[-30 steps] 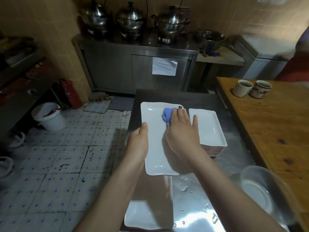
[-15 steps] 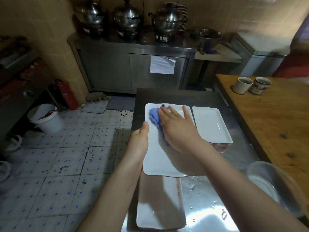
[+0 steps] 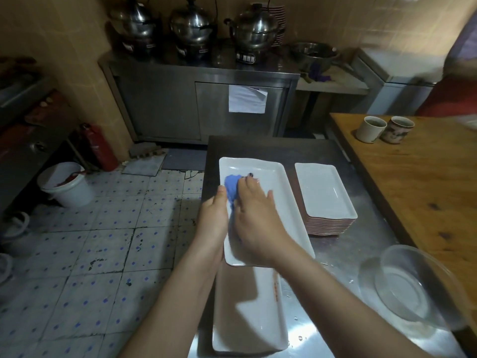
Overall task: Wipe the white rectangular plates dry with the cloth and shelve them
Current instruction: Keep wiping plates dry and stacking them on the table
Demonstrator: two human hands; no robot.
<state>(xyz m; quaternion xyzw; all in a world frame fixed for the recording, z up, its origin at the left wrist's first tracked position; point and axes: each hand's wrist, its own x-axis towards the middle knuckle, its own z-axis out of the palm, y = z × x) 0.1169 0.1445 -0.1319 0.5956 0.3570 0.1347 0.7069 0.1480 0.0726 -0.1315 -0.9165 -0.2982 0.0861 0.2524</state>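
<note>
The left hand [image 3: 213,220] grips the left long edge of a white rectangular plate [image 3: 284,200], thumb laid over the rim and the remaining fingers hidden beneath; the right hand [image 3: 255,223] lies flat on the plate's upper face, fingers extended and slightly spread, pressing a blue cloth [image 3: 231,188] against the left portion of the plate, just beside the left thumb; the cloth protrudes beyond the fingertips and along the left side of the palm. The plate lies lengthwise away from the person over the steel worktop [image 3: 335,257]; its near end overlaps the far end of a second plate [image 3: 247,321], which lies flat on the worktop near its left edge; contact between the two cannot be determined. A stack of plates [image 3: 325,195] stands on the worktop just to the right of the held plate, apart from it; water droplets are visible on the worktop between the plates and a clear glass bowl [image 3: 410,285] at the near right. A wooden table [image 3: 426,182] adjoins the worktop on the right and carries two cups [image 3: 371,129] at its far end; a white bucket [image 3: 67,186] and a red fire extinguisher [image 3: 99,147] stand on the tiled floor to the left.
</note>
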